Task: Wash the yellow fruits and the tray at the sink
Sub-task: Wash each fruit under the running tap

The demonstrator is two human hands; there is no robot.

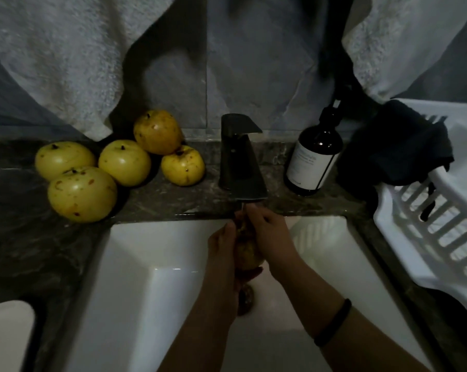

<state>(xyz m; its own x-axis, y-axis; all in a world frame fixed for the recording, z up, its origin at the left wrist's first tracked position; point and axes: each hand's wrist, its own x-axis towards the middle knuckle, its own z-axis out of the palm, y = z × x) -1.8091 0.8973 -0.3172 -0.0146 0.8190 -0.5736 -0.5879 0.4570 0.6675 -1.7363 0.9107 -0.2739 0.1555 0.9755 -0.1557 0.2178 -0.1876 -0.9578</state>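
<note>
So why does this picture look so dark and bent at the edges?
Head view: lighting is dim, so the left hand and right hand gripping the yellow fruit under the faucet look murky; the wide lens bends the sink walls and white slatted tray.

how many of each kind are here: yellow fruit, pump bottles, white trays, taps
yellow fruit: 6 (5 on the counter, 1 held under the tap)
pump bottle: 1
white tray: 1
tap: 1
total: 9
</note>
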